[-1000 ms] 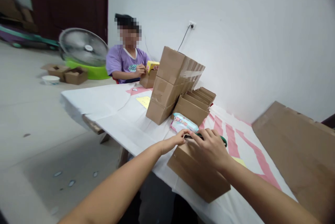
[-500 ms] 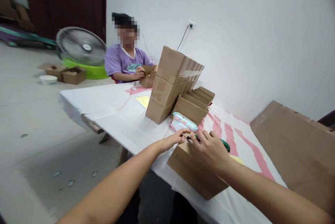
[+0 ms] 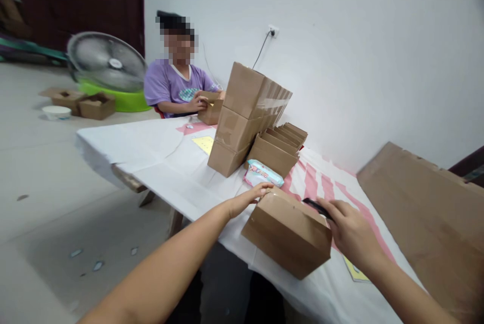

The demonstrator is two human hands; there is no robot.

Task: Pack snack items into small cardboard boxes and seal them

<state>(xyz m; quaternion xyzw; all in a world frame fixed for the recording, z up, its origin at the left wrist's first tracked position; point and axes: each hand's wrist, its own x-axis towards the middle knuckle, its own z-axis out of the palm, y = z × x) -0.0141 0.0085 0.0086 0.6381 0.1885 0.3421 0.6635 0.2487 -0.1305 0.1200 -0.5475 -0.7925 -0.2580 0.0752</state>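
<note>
A closed cardboard box (image 3: 287,238) sits on the near edge of the table in front of me. My left hand (image 3: 251,197) holds its far left corner, fingertips over the top edge and the other fingers partly hidden. Over the box's right end, my right hand (image 3: 350,225) grips scissors (image 3: 317,208); their dark blades point left, clear of the cardboard, and the handles are hidden in my palm. Just beyond the box lies a pale blue and pink soft packet (image 3: 262,173).
A tall stack of taped boxes (image 3: 242,117) stands beyond the packet, beside a row of open boxes (image 3: 278,147). Across the table a person (image 3: 177,87) handles another open box (image 3: 210,111). A large cardboard sheet (image 3: 423,213) leans at right. A fan (image 3: 109,61) stands on the floor.
My right hand has moved right with the scissors, away from the box's far left corner. My left hand stays at that corner. The box top now shows more fully.
</note>
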